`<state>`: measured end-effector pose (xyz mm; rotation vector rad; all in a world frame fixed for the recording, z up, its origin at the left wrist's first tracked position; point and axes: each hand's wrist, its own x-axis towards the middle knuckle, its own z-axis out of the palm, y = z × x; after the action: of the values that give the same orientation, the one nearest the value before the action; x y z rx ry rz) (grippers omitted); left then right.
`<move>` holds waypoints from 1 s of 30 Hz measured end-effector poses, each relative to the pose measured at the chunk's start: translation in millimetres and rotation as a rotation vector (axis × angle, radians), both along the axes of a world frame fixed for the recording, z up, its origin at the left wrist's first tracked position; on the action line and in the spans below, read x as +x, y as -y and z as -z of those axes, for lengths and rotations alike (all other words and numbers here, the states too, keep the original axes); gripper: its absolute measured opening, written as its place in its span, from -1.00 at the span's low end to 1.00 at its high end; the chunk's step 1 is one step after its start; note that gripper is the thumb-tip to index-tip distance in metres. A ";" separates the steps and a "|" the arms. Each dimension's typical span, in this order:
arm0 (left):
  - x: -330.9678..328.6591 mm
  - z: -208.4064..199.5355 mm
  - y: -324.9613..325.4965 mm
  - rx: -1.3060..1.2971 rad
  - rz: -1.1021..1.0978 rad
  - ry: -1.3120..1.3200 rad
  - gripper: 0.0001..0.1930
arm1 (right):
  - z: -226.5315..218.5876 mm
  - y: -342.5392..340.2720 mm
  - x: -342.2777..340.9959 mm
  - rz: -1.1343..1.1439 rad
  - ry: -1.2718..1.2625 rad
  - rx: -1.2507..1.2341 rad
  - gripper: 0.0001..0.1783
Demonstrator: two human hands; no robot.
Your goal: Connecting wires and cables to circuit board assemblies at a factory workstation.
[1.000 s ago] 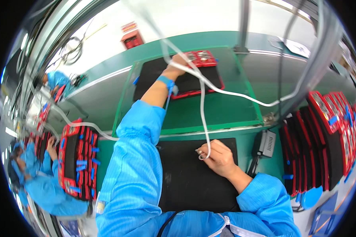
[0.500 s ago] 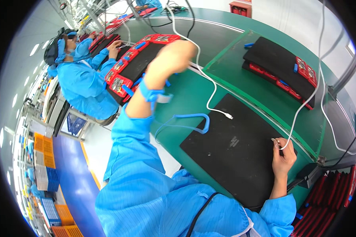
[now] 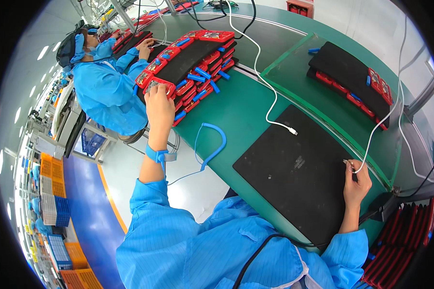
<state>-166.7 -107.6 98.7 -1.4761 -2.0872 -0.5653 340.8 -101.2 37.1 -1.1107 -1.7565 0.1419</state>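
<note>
At the near left corner of a tall stack of red cases and black pads, my left hand (image 3: 159, 108) has its fingers closed at the near edge of a small red case (image 3: 163, 87) with small parts in it. My fingertips are partly hidden there. A blue coiled wrist strap (image 3: 160, 156) is around that wrist. On the right, my right hand (image 3: 357, 183) pinches the end of a white cable (image 3: 365, 156), a small metallic tip showing at the fingers. It hovers over the right edge of a black mat (image 3: 294, 168). Another white cable (image 3: 275, 98) hangs down with its plug above the mat.
Behind a green-edged clear panel (image 3: 332, 130) sits a second stack of black pads (image 3: 345, 65) and red cases. More red and black pads (image 3: 400, 241) stand at the lower right. A co-worker in blue (image 3: 106, 91) sits at the left.
My left hand has moved left and nearer, from above the stack to the small red case at its corner. My right hand keeps its pinch on the cable. The view has shifted slightly.
</note>
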 end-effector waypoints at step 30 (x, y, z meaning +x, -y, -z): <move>272.2 38.0 2.9 -0.481 1.291 0.323 -0.19 | 2.3 -0.2 1.7 -0.056 -0.100 -0.019 -0.89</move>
<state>105.5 -110.6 60.6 -3.1493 -1.2178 -0.7824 342.5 -100.9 34.8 -1.0507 -1.7010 0.2450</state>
